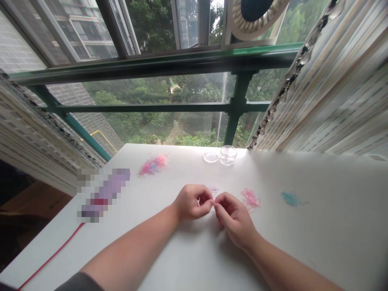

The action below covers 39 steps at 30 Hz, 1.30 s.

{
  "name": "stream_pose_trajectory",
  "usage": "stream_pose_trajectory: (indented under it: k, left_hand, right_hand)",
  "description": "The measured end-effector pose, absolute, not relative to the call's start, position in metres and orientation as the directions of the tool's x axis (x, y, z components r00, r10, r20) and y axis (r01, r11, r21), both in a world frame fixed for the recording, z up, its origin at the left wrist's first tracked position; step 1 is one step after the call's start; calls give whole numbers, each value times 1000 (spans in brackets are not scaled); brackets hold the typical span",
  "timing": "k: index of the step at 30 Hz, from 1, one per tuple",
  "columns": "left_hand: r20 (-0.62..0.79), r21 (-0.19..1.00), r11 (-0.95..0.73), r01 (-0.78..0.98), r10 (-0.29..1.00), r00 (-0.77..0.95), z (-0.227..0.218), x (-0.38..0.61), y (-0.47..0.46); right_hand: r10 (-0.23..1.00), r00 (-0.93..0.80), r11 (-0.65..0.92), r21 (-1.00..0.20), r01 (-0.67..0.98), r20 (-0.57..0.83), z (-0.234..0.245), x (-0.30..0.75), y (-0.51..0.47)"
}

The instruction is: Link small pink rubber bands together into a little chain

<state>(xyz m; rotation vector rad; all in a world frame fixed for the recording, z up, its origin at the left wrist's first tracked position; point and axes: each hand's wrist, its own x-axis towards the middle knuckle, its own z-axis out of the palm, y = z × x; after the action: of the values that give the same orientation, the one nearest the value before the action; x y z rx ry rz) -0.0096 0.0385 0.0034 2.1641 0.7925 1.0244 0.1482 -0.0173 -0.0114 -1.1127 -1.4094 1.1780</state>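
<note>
My left hand [195,202] and my right hand [234,216] meet over the white table, thumbs and fingertips pinched together and touching or nearly so. Whatever sits between the fingertips is too small to make out. Just behind them lies a small lilac cluster of thin bands [213,189], partly hidden by my hands. To the right of my right hand is a pile of pink bands [251,198]. Farther right rests a small teal pile [290,198]. A larger mixed pile [154,164] of pink, peach and blue strands is at the back left.
A clear round container [228,155] stands near the table's back edge, with a clear round lid [210,157] beside it. At left lies a blurred-out purple object [112,188] with a red cord [54,254]. Curtains [330,89] and a green window railing [151,68] border the white table [333,242].
</note>
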Motion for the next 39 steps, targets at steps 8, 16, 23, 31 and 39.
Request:
stream_pose_trajectory:
  k: [8, 16, 23, 31, 39]
  left_hand:
    - [510, 636, -661, 398, 747, 426, 10, -25, 51]
    - [401, 520, -531, 669, 843, 358, 11, -80, 68]
    - [273, 588, -451, 671, 892, 360, 2, -79, 78]
    - [204, 614, -433, 660, 895, 398, 0, -77, 78]
    - [209, 589, -445, 675, 890, 404, 1, -77, 79]
  right_hand:
    - [965, -242, 144, -979, 146, 105, -12, 145, -21]
    - [941, -320, 200, -941, 273, 107, -9, 145, -22]
    - [921, -374, 247, -904, 349, 107, -6, 145, -23]
    - [910, -400, 267, -891, 366, 109, -2, 145, -23]
    - [914, -387, 270, -896, 352, 123, -3, 144, -23]
